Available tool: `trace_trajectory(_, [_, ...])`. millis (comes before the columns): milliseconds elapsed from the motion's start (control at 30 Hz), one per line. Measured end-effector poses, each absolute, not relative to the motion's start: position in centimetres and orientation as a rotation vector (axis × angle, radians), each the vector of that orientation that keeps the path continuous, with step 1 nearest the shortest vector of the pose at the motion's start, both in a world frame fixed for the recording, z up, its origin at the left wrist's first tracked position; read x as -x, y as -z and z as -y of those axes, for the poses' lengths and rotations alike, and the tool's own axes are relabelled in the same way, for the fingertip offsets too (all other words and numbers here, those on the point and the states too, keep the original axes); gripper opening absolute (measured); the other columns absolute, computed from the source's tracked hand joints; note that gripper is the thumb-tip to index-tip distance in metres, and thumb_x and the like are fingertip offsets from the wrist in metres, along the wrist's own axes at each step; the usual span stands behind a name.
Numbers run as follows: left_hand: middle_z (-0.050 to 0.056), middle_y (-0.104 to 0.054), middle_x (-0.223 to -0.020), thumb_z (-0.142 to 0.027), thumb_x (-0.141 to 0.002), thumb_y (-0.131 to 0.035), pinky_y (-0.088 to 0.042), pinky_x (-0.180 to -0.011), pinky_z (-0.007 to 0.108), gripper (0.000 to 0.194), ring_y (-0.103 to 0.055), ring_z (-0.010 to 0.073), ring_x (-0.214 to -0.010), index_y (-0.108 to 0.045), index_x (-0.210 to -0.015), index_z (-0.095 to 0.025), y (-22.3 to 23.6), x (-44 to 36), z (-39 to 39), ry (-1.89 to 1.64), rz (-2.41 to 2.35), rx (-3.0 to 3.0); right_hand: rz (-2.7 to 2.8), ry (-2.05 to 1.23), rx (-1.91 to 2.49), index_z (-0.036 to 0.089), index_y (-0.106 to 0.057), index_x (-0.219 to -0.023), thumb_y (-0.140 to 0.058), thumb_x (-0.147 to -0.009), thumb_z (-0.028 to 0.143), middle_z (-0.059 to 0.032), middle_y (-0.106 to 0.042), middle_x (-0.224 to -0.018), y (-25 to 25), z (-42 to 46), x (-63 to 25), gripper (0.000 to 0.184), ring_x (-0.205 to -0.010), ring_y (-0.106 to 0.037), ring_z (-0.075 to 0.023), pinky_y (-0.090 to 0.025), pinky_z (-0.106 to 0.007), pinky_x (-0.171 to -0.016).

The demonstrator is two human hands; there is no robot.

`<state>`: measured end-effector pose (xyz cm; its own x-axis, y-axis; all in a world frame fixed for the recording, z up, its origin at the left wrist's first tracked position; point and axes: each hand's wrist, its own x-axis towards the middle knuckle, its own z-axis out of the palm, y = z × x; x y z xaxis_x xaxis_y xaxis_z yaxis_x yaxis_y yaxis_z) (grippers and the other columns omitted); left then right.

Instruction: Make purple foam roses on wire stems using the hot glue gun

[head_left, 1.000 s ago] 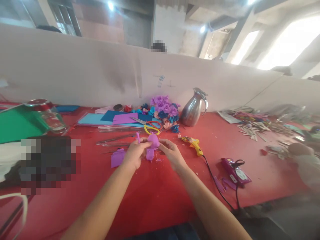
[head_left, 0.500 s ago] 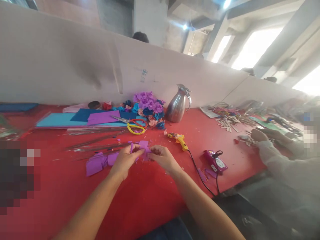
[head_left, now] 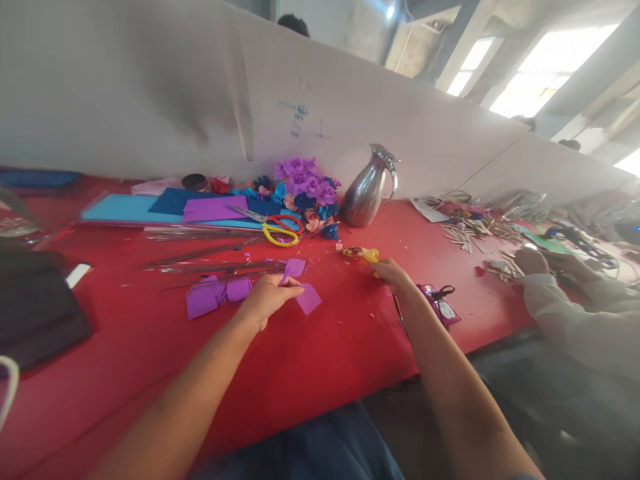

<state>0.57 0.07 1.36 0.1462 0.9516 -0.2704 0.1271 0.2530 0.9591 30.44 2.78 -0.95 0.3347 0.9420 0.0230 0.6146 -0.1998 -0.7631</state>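
My left hand (head_left: 270, 299) pinches a purple paper piece (head_left: 309, 299) that sticks out past the fingertips, with another purple square (head_left: 295, 267) just above the fingers. Over to the right, my right hand (head_left: 393, 273) is closed around the handle of a yellow glue gun (head_left: 369, 255), whose body points left across the red table. The fingers hide most of the handle. Beside my left hand lie more purple paper squares (head_left: 203, 298) and a purple roll (head_left: 239, 289).
Scissors (head_left: 280, 230) rest on coloured sheets (head_left: 120, 210). Behind are paper flowers (head_left: 310, 187) and a metal jug (head_left: 367, 190). A magenta power socket (head_left: 443, 308) sits right, its cord nearby. A co-worker's hands (head_left: 533, 261) are farther right. A dark flat object (head_left: 40, 310) lies left.
My right hand has left the purple paper and moved right onto the glue gun. My left hand keeps the paper. The view has tilted down slightly.
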Motion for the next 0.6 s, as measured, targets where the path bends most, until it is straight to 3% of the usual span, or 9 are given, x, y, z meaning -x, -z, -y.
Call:
trace_trajectory(67, [0.001,-0.063,-0.054,-0.025,-0.050,-0.076,-0.032,-0.055,0.024,0.012,-0.048,0.0130,-0.055,-0.068,-0.054,-0.018,-1.0,-0.7,-0.1,-0.847,-1.296,-1.194,1.271,-0.753,1.845,0.018,-0.061,-0.068,-0.061,-0.065,0.020,-0.0015,-0.059,-0.054,0.5,-1.8,-29.9,0.004,-0.046,-0.053,-0.0130,-0.038,-0.025,-0.044])
trace_trajectory(167, [0.002,-0.064,-0.058,-0.027,-0.053,-0.075,-0.036,-0.062,0.027,0.012,-0.054,0.0165,-0.061,-0.066,-0.054,-0.018,-0.1,-0.6,-0.3,-0.850,-1.357,-1.296,1.209,-0.918,1.672,0.018,-0.064,-0.086,-0.063,-0.064,0.020,-0.0075,-0.071,-0.085,-0.2,0.8,-29.0,0.022,-0.069,-0.065,-0.0158,-0.048,-0.025,-0.055])
trace_trajectory(300, [0.001,-0.063,-0.058,-0.026,-0.059,-0.072,-0.033,-0.060,0.027,0.009,-0.053,0.0175,-0.061,-0.066,-0.058,-0.019,1.1,-0.5,-0.5,-0.842,-1.412,-1.470,1.057,-1.179,1.336,0.022,-0.064,-0.096,-0.074,-0.060,0.023,-0.0079,-0.067,-0.113,-1.6,5.0,-27.8,0.038,-0.087,-0.065,-0.0189,-0.048,-0.026,-0.063])
trace_trajectory(367, [0.001,-0.062,-0.059,-0.024,-0.061,-0.070,-0.031,-0.058,0.026,0.008,-0.052,0.0173,-0.061,-0.064,-0.058,-0.019,1.3,-0.5,-0.5,-0.823,-1.432,-1.553,1.093,-1.168,1.335,0.023,-0.063,-0.099,-0.075,-0.065,0.029,-0.0069,-0.068,-0.110,-2.1,6.8,-27.1,0.037,-0.078,-0.062,-0.0161,-0.047,-0.027,-0.063])
trace_trajectory(467, [0.000,-0.059,-0.057,-0.022,-0.064,-0.069,-0.028,-0.057,0.026,0.010,-0.049,0.0161,-0.058,-0.062,-0.057,-0.019,1.2,-0.6,-0.5,-0.801,-1.460,-1.631,1.255,-1.153,1.403,0.021,-0.062,-0.095,-0.071,-0.074,0.039,-0.0045,-0.068,-0.085,-2.4,8.9,-26.0,0.029,-0.061,-0.054,-0.0126,-0.044,-0.028,-0.059])
trace_trajectory(600, [-0.002,-0.054,-0.053,-0.020,-0.066,-0.068,-0.026,-0.056,0.026,0.016,-0.046,0.0145,-0.056,-0.058,-0.054,-0.019,0.9,-0.6,-0.5,-0.765,-1.460,-1.699,1.526,-1.020,1.620,0.020,-0.056,-0.077,-0.055,-0.084,0.053,0.0010,-0.054,-0.055,-1.9,10.7,-24.2,0.034,-0.051,-0.050,-0.0135,-0.039,-0.027,-0.052])
